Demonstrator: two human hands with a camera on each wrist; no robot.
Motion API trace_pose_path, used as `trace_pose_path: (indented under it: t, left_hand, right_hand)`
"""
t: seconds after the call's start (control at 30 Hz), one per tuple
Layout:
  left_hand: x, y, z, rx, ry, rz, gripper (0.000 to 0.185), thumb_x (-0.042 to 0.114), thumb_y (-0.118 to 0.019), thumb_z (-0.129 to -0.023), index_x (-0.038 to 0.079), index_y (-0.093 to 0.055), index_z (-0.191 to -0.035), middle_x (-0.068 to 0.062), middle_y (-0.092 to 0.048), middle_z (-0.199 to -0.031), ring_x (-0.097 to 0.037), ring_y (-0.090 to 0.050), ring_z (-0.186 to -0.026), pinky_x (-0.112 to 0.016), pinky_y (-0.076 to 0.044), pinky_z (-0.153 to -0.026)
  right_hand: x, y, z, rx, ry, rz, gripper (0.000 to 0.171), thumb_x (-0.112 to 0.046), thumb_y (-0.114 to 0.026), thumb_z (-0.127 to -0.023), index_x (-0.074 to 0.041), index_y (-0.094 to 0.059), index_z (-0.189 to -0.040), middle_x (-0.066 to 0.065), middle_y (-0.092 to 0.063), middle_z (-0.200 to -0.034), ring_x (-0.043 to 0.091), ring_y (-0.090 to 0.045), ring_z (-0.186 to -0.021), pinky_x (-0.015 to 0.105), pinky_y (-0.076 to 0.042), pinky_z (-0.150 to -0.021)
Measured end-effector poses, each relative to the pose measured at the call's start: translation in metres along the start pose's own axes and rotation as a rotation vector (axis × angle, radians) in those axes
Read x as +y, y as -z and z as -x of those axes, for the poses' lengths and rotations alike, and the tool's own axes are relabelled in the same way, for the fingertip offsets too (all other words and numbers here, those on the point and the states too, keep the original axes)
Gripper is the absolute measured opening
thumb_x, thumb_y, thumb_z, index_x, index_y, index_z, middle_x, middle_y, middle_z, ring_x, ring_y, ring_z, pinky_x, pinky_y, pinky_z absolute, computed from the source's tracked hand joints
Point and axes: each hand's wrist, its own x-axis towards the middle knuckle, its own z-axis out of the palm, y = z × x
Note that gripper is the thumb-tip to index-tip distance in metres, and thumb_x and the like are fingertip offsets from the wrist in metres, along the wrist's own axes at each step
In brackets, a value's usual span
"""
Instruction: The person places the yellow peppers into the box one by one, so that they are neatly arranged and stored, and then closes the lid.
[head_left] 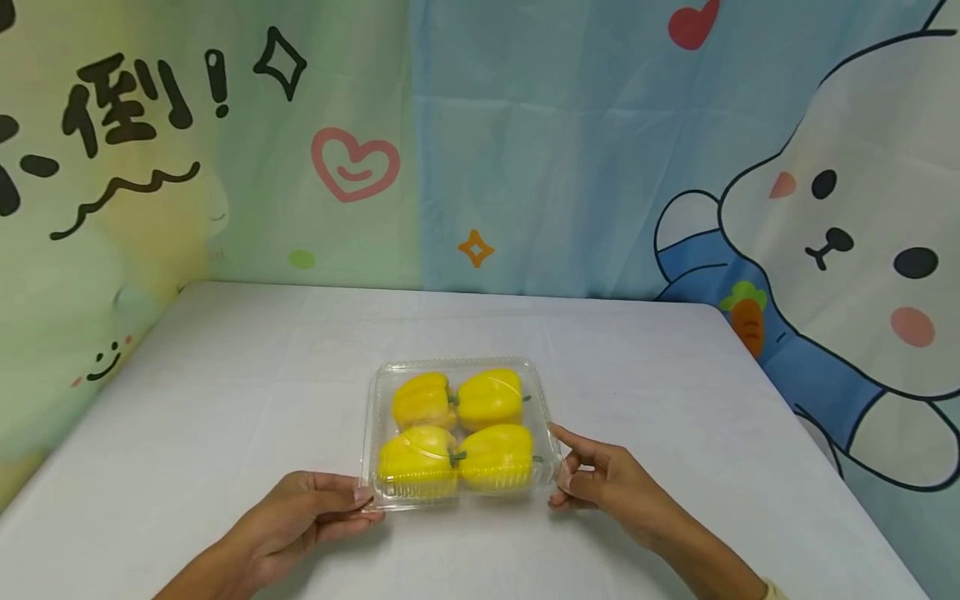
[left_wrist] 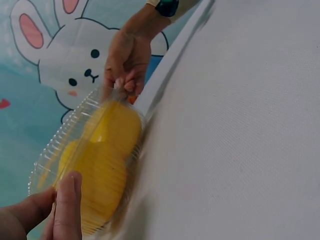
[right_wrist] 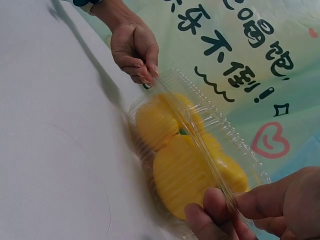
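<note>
A clear clamshell box (head_left: 461, 433) of four yellow peppers (head_left: 456, 433), near the tabletop's (head_left: 225, 392) front edge, was pinched at opposite sides by the left hand (head_left: 300, 517) and the right hand (head_left: 607, 479).

Head cam looks down; wrist cams close, all share clamshell (head_left: 459, 433)

Clear plastic clamshell box (right_wrist: 200, 150) on the white table (right_wrist: 55, 150), packed with yellow peppers (right_wrist: 185, 175). At the box's near edge, right hand (right_wrist: 260, 210) pinching the rim; at its far edge, left hand (right_wrist: 135, 50) gripping the rim. Behind the box, cartoon backdrop (right_wrist: 250, 65) with black characters.
</note>
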Motion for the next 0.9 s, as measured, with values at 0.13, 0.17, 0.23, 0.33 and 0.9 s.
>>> trace_pose_path:
  t: [0.13, 0.17, 0.23, 0.33, 0.9]
  left_hand:
    - [-0.0003, 0.0020, -0.0004, -0.024, 0.004, 0.021, 0.033, 0.001, -0.062, -0.094, -0.019, -0.053, -0.119, -0.023, -0.068, -0.104, -0.028, -0.069, -0.094, -0.033, -0.054, -0.086]
    - [-0.0005, 0.0023, -0.0005, -0.029, 0.003, 0.022, 0.032, 0.001, -0.061, -0.094, -0.019, -0.053, -0.119, -0.023, -0.068, -0.104, -0.028, -0.069, -0.094, -0.033, -0.054, -0.086]
    - [-0.0008, 0.0027, -0.0005, -0.034, 0.001, 0.023, 0.032, 0.000, -0.061, -0.094, -0.019, -0.053, -0.119, -0.022, -0.068, -0.103, -0.027, -0.070, -0.094, -0.033, -0.054, -0.086]
    - [-0.0012, 0.0031, -0.0002, -0.035, 0.000, 0.024, 0.031, 0.000, -0.060, -0.095, -0.019, -0.054, -0.118, -0.022, -0.068, -0.103, -0.027, -0.070, -0.094, -0.034, -0.054, -0.086]
    - [0.0007, 0.0052, -0.0006, -0.048, -0.018, -0.012, 0.025, 0.000, -0.060, -0.095, -0.016, -0.057, -0.114, -0.021, -0.069, -0.101, -0.027, -0.070, -0.094, -0.035, -0.054, -0.087]
  right_hand:
    - [0.0005, 0.0002, 0.0004, 0.010, -0.016, -0.005, 0.068, -0.005, -0.063, -0.093, -0.003, -0.029, -0.152, 0.015, -0.049, -0.095, 0.027, -0.067, -0.086, 0.041, -0.055, -0.085]
    - [0.0007, 0.0002, 0.0006, 0.010, -0.018, -0.007, 0.068, -0.005, -0.063, -0.093, -0.003, -0.029, -0.152, 0.015, -0.049, -0.096, 0.027, -0.067, -0.086, 0.041, -0.055, -0.085]
    - [0.0011, 0.0005, 0.0009, 0.008, -0.018, -0.008, 0.068, -0.004, -0.063, -0.093, -0.003, -0.029, -0.152, 0.015, -0.049, -0.096, 0.027, -0.067, -0.086, 0.041, -0.055, -0.085]
    - [0.0017, 0.0011, 0.0010, 0.002, -0.014, -0.010, 0.068, -0.005, -0.063, -0.093, -0.004, -0.029, -0.152, 0.015, -0.049, -0.097, 0.027, -0.067, -0.087, 0.040, -0.056, -0.084]
    - [0.0048, 0.0043, 0.0010, -0.036, 0.017, 0.019, 0.067, -0.012, -0.063, -0.095, -0.005, -0.029, -0.153, 0.017, -0.047, -0.103, 0.027, -0.067, -0.090, 0.040, -0.055, -0.086]
